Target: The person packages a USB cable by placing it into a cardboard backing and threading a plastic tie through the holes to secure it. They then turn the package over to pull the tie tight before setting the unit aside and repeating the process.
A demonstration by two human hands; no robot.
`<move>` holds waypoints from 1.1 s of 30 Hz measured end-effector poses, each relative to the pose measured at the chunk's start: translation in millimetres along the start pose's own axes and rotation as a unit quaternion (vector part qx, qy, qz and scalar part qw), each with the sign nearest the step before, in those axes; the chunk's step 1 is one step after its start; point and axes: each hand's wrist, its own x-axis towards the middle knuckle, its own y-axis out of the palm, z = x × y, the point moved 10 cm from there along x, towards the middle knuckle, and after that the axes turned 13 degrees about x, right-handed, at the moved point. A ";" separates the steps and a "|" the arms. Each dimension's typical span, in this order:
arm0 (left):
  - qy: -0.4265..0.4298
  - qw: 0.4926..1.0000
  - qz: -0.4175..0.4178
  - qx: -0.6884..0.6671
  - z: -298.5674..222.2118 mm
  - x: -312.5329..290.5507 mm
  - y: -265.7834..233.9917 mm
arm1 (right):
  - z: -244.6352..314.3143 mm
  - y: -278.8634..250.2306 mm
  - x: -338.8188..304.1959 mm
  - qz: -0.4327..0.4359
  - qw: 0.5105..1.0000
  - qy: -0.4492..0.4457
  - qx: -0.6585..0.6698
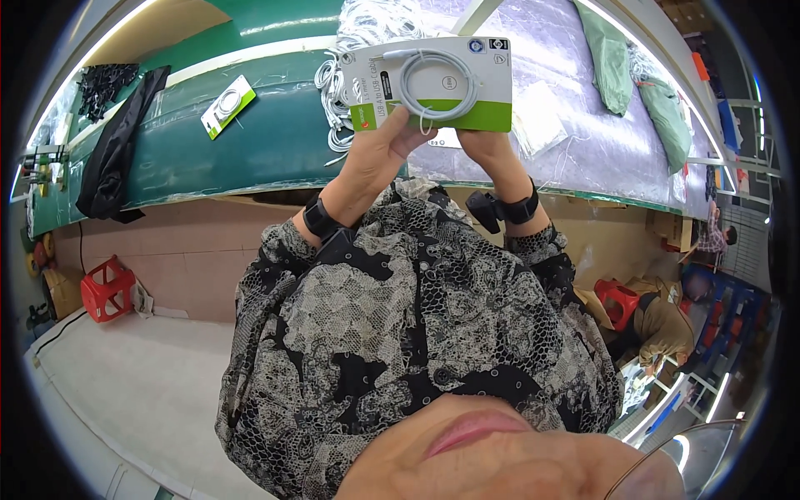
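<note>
Both hands hold up a white and green packaging card above the near edge of the table. Coiled on its front is a pale grey charging cable, with a small loop of tie hanging at the bottom of the coil. My left hand grips the card's lower left part, its thumb on the front beside the coil. At the lower right edge, my right hand grips the card too, with its fingers mostly hidden behind it. Behind the card lies a heap of loose white cables.
Another carded cable lies on the green tabletop at the left, near a black bag. Clear plastic bags and green sacks lie to the right. Red stools and a bent-over person are beyond.
</note>
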 end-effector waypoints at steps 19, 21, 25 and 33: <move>-0.002 1.000 -0.018 0.000 7.5 5.8 -6.4 | -59.6 22.3 -26.4 0.002 0.952 0.147 0.270; -0.005 1.000 -0.025 -0.006 8.8 7.1 -9.1 | -62.7 21.0 -24.8 0.004 0.947 0.176 0.268; 0.023 0.999 -0.023 0.035 -1.3 10.0 -11.6 | -76.0 17.2 -26.8 -0.019 0.893 0.249 0.375; 0.036 0.971 -0.077 0.223 -3.4 8.7 -27.1 | -52.9 -20.4 -13.4 -0.159 0.972 0.137 0.104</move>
